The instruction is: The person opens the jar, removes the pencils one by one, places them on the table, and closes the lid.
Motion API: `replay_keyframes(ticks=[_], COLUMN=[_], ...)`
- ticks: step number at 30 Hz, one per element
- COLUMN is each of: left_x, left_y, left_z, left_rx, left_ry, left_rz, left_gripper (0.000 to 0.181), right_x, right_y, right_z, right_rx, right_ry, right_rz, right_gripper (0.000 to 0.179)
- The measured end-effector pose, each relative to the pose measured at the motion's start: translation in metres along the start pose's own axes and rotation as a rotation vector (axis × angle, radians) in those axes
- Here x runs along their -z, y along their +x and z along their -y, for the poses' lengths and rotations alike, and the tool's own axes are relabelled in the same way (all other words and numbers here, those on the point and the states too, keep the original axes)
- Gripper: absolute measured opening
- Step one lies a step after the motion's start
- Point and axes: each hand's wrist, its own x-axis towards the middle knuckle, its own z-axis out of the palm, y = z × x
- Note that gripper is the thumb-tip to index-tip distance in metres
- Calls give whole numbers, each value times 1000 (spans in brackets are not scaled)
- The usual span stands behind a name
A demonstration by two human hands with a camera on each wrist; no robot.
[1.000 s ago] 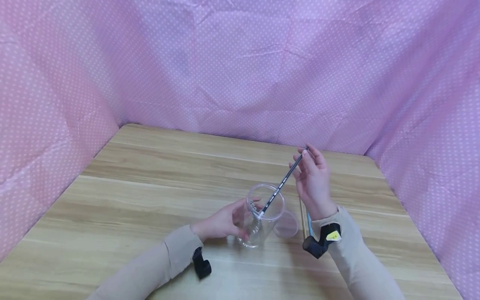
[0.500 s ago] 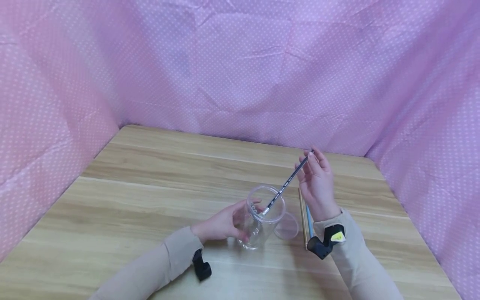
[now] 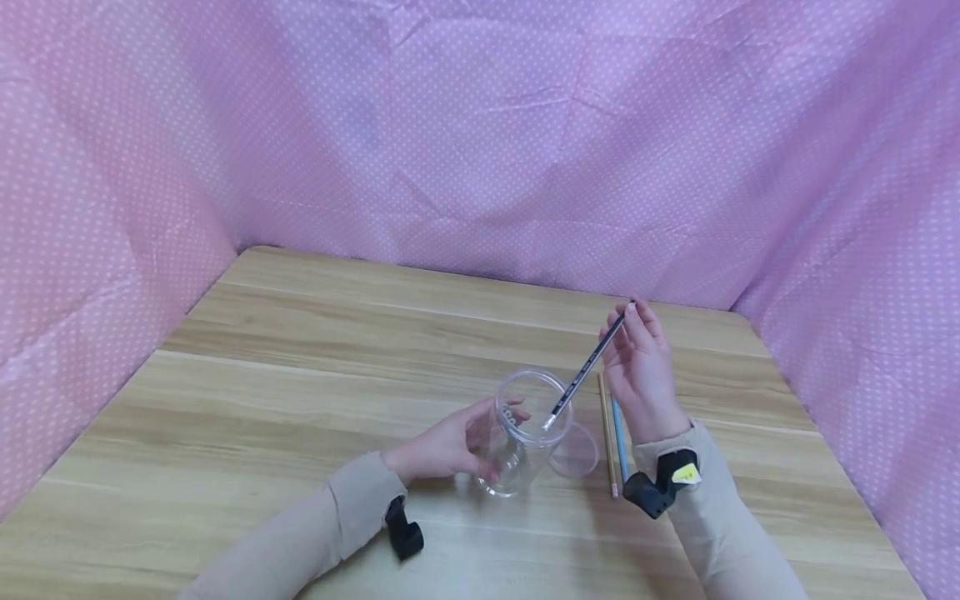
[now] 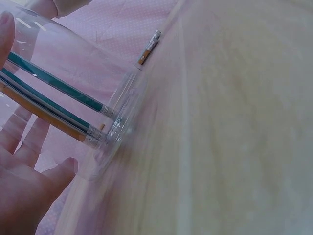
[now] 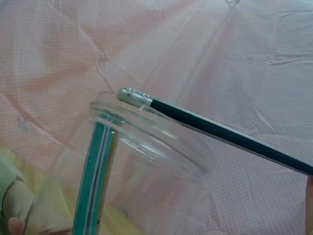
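My left hand (image 3: 446, 442) grips a clear plastic cup (image 3: 517, 462) by its side, and the cup leans slightly on the table. Inside it, green pencils (image 4: 63, 84) and an orange pencil (image 4: 56, 121) stand with their eraser ends down, seen in the left wrist view. Between thumb and fingertips, my right hand (image 3: 642, 375) pinches a black pencil (image 3: 588, 364) near its upper end. That pencil slants down to the left. Its silver eraser end is at the right part of the cup's mouth, close to the rim in the right wrist view.
A round clear lid (image 3: 576, 452) lies on the table right of the cup. Beside it lie a gold pencil (image 3: 608, 442) and a blue pencil (image 3: 619, 442), partly under the right wrist. Pink dotted cloth (image 3: 480, 150) hangs around the wooden table (image 3: 300, 358).
My right hand has moved a little to the right, bringing the black pencil's eraser end from the cup's middle toward its right rim. The left hand and cup have stayed nearly still.
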Motion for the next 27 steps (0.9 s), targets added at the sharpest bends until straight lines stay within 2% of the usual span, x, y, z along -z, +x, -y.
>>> replay_keyframes(ticks=[6,14,19,27], left_x=[0,1,1,3], left_y=[0,2,0,1], left_z=[1,2,2,3], left_rx=[12,-12,-9,-6], left_ry=[-1,2,3,8], left_rz=[-2,11,8,7], left_gripper=[95,95,95,94], right_x=[5,12,17,39], right_y=[0,2,2,4], right_z=[4,16,20,18], right_rx=[-41,-88,-116,-168], right_ry=[7,-34,-116,-316], right_rz=[35,53,54,169], right_gripper=[7,9,12,15])
